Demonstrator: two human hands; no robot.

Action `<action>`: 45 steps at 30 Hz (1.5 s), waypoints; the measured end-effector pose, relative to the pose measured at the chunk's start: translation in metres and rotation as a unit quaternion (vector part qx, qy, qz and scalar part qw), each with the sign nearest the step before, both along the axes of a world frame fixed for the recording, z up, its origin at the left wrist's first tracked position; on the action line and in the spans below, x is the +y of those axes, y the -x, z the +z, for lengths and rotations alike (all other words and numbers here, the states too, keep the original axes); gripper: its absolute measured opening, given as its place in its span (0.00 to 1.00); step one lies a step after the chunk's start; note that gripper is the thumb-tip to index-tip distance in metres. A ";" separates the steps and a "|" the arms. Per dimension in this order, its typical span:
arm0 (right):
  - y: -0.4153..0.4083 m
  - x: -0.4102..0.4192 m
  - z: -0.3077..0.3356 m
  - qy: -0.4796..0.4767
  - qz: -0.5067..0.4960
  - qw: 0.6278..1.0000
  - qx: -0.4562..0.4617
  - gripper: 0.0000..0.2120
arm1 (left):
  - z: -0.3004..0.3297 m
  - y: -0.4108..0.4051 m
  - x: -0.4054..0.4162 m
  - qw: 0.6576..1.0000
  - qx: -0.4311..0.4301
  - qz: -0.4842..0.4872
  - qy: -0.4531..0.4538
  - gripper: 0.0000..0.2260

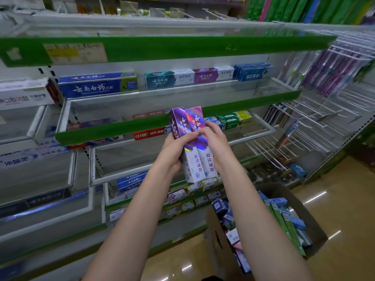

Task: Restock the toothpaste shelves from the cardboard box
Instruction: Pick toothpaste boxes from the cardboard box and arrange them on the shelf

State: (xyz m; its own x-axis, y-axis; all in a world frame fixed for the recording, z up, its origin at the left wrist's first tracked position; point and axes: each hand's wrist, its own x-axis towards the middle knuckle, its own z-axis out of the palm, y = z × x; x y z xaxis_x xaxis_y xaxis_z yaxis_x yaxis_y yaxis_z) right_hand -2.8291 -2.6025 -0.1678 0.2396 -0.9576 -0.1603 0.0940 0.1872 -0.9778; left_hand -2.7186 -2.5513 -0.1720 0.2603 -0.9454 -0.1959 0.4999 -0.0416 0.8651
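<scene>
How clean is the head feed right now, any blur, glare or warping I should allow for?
Head view: wide-angle warping bows the green shelf edges; the left shelves are smeared with blur, while the two purple toothpaste boxes held by the left hand and right hand are sharp; light streaks glare on the floor.

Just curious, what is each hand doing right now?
Left hand: grips the purple toothpaste boxes.
Right hand: grips the same boxes.
</scene>
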 end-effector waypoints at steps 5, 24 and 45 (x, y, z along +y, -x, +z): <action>0.001 -0.004 0.017 0.035 -0.042 0.998 0.007 0.18 | 0.011 0.001 -0.006 0.999 0.010 0.007 0.036 0.14; -0.011 -0.099 0.082 0.408 -0.017 0.850 0.333 0.14 | 0.077 -0.033 -0.086 0.985 -0.047 0.163 0.015 0.19; -0.024 -0.211 0.062 0.348 0.099 0.816 0.451 0.16 | 0.077 -0.048 -0.167 0.968 -0.158 0.176 -0.086 0.31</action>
State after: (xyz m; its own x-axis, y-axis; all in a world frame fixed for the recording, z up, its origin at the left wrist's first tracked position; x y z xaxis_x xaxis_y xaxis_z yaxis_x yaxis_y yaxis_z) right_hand -2.8047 -2.8138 -0.1062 0.4863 -0.8485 0.2090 -0.6869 -0.5190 -0.5087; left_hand -2.6703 -2.7184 -0.0947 0.6337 -0.7471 -0.2007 0.2201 -0.0746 0.9726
